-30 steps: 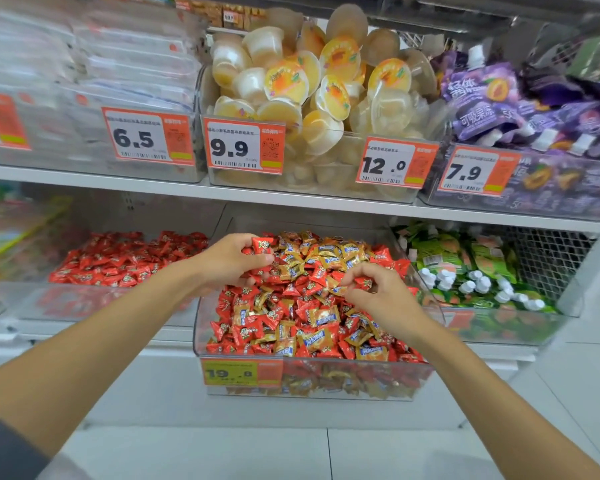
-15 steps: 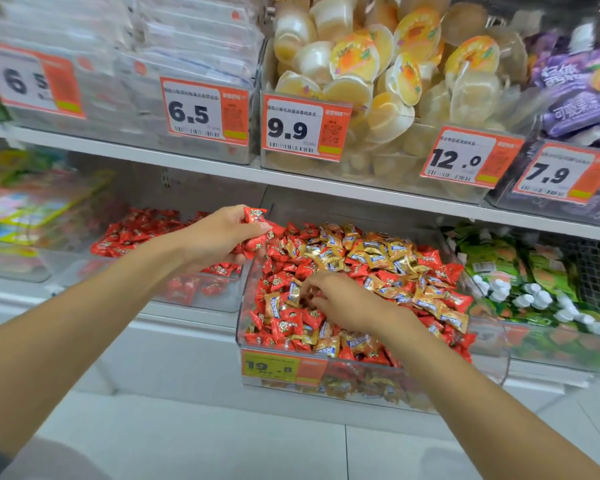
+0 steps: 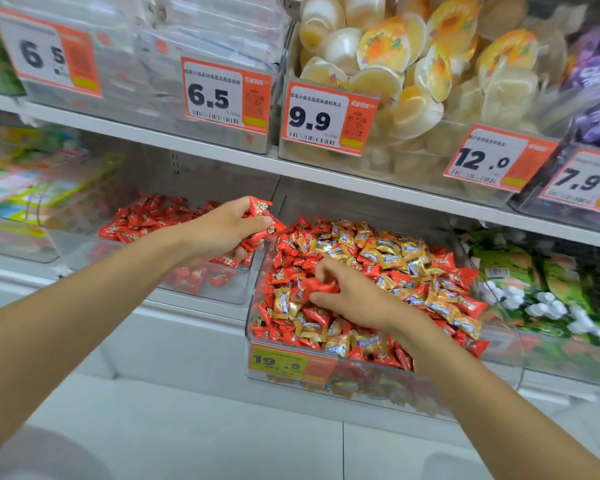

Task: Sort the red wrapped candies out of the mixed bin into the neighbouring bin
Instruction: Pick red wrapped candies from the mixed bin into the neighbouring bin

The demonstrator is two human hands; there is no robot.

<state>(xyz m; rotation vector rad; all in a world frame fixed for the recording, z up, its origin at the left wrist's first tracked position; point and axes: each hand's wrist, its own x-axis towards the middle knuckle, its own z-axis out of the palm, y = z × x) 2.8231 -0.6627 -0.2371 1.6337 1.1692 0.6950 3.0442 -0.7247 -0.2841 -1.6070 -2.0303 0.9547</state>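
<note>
Left grip [image 3: 219, 233] clutches red candies [image 3: 260, 207] above neighbouring bin [image 3: 236, 289]; right grip [image 3: 357, 299] pinches red candy [image 3: 321, 285] in mixed bin [image 3: 499, 355].

Orange-and-white price tags on the upper shelf's bin fronts read, left to right: first tag [image 3: 45, 53] 6.5, second tag [image 3: 222, 93] 6.5, third tag [image 3: 326, 117] 9.9, fourth tag [image 3: 492, 159] 12.0, fifth tag [image 3: 582, 181] 7.9. Below, the mixed bin [image 3: 499, 368] carries a front tag [image 3: 284, 363] reading 19.8. The tags' smaller print is illegible.
</note>
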